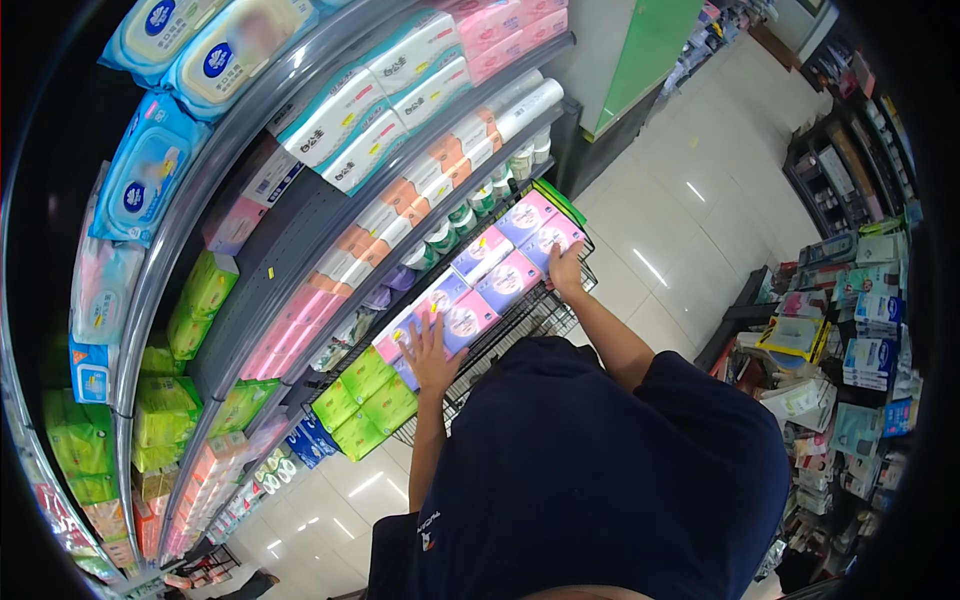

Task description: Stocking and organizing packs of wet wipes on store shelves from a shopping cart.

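Pink and purple tissue packs [504, 282] lie in rows on top of a black wire basket [517, 319] before me. My left hand [433, 352] rests flat on the packs towards the left, its fingers spread. At the right end, my right hand [566, 270] holds the edge of a tissue pack [551, 238], thumb on top; its other fingers are partly hidden. Bright green tissue packs [367, 405] sit at the left end of the basket, beside the pink and purple ones. Another green pack [561, 202] shows at the far right end.
Along the left runs a store shelf [259, 300] with wet wipes [154, 176], large white tissue packs [375, 97] and paper rolls [397, 199]. A shelf gap shows dark back panel. Tiled floor [637, 217] extends right, towards a rack of small packaged goods [847, 337].
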A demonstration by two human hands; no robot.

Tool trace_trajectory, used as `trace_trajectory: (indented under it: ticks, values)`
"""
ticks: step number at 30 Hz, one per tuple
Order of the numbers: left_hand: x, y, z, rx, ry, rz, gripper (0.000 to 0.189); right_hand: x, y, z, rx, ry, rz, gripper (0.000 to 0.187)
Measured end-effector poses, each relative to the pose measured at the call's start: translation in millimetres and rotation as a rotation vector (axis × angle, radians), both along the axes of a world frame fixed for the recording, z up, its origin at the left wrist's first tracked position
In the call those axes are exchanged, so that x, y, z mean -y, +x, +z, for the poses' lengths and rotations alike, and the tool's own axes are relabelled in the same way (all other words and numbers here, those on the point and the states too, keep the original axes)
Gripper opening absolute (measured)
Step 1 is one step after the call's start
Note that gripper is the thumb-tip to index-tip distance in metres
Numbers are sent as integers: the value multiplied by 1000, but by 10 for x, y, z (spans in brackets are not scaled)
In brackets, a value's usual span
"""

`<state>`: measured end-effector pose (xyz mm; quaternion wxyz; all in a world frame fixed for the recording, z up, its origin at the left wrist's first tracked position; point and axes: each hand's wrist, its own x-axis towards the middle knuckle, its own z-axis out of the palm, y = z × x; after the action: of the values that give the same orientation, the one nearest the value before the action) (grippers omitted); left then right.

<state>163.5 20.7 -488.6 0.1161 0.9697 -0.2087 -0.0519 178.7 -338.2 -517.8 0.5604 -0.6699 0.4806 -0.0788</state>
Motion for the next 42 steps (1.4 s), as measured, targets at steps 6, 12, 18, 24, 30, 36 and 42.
trace_trajectory:
  ticks: [6, 12, 18, 24, 30, 36, 42]
  values:
    - [19, -6, 52, -9, -19, 27, 109, 154, -188, -245, 157, 168, 96, 64]
    - [4, 145, 265, -63, -261, 50, 78, 338, -261, -299, 253, 276, 185, 34]
    - [7, 923, 1179, 392, -720, 196, 37, 477, -299, -367, 159, 276, 271, 32]
    - [-226, 1562, 2134, 788, -654, 243, 35, 417, -347, -138, 158, 164, 168, 33]
    - [-1192, 2175, 2505, 910, -329, 557, 61, 365, -723, -242, 153, 293, 139, 30]
    - [-1967, 2404, 2558, 543, 133, 712, 79, 414, -997, -340, 67, 328, 146, 23]
    - [-2301, 2539, 2324, 722, -29, 388, 91, 365, -957, -219, 67, 276, 199, 22]
